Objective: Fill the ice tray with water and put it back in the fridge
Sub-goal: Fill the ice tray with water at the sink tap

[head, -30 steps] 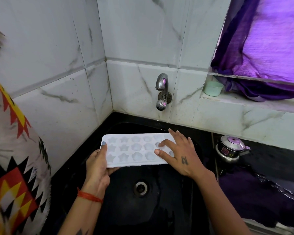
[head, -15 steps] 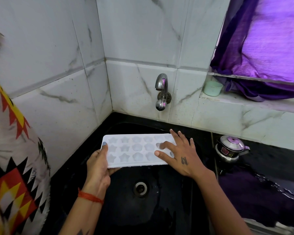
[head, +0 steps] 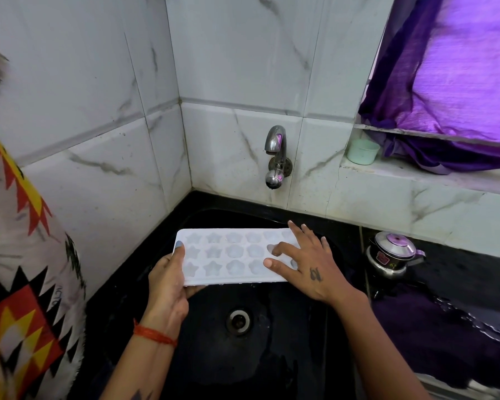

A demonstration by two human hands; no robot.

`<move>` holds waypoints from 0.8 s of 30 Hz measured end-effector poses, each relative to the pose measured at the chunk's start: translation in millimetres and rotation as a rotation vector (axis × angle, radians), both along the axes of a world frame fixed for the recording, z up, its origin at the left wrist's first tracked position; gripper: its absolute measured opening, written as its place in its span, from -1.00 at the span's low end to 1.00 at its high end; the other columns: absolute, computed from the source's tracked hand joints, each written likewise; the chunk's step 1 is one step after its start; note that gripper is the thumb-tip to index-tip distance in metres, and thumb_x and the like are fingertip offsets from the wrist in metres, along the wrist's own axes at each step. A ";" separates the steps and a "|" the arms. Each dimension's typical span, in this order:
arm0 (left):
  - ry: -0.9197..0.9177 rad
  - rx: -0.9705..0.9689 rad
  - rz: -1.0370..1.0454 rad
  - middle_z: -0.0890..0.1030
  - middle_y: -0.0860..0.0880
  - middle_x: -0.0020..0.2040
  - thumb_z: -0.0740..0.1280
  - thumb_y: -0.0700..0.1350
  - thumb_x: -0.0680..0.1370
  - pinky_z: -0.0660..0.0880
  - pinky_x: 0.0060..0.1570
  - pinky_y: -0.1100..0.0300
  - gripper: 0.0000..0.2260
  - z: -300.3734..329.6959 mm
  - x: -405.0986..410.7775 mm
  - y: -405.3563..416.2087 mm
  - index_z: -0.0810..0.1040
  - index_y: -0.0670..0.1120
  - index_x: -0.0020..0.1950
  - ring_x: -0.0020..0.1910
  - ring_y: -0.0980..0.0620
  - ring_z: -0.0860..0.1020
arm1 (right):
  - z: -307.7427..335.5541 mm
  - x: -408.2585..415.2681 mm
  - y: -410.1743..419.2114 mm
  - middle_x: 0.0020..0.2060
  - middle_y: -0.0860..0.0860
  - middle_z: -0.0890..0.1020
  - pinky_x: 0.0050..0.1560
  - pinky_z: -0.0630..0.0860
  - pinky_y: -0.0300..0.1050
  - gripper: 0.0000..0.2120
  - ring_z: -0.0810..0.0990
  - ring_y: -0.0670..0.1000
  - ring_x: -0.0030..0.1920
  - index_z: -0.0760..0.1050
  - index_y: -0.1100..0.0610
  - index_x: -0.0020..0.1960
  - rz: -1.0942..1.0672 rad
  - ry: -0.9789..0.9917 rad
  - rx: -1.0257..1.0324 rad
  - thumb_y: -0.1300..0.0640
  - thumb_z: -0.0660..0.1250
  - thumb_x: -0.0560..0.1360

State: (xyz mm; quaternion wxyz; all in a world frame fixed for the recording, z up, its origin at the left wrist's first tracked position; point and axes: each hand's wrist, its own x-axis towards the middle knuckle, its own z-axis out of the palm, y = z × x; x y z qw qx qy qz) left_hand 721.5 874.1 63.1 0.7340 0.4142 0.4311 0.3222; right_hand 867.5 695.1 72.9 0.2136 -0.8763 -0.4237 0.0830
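White ice tray (head: 231, 256) below the tap (head: 275, 157): I see my left hand (head: 168, 287) gripping its end, right hand (head: 306, 264) spread flat on top.

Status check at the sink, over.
Left hand grips ice tray end; right hand flat on top. Tray over sink, tap dry. Nothing blocking.
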 end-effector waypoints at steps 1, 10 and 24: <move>-0.001 -0.001 0.002 0.62 -0.09 -0.09 0.28 0.01 0.58 0.54 -0.30 0.04 -0.82 0.3 0.3 -0.1 0.48 -0.10 -0.07 -0.15 -0.05 0.61 | 0.0 0.2 0.0 0.55 -0.01 -0.02 0.47 -0.24 0.20 -0.32 -0.16 0.04 0.54 0.47 -0.22 0.10 -0.005 -0.009 -0.001 -0.53 -0.14 0.26; -0.004 -0.002 0.002 0.63 -0.10 -0.08 0.28 0.01 0.58 0.57 -0.35 0.06 -0.81 -1.8 1.2 2.4 0.49 -0.11 -0.06 -0.14 -0.06 0.61 | -0.5 1.9 1.5 0.55 -0.01 -0.02 0.46 -0.24 0.19 -0.31 -0.16 0.03 0.54 0.46 -0.25 0.16 -0.007 0.011 0.006 -0.54 -0.13 0.26; -0.003 -0.004 -0.001 0.63 -0.11 -0.07 0.29 0.02 0.57 0.55 -0.31 0.04 -0.80 -5.2 2.2 3.5 0.49 -0.11 -0.07 -0.13 -0.07 0.61 | 5.7 1.7 -2.3 0.55 -0.03 0.03 0.47 -0.19 0.13 -0.38 -0.10 0.01 0.54 0.45 -0.22 0.11 -0.018 0.056 0.082 -0.51 -0.07 0.28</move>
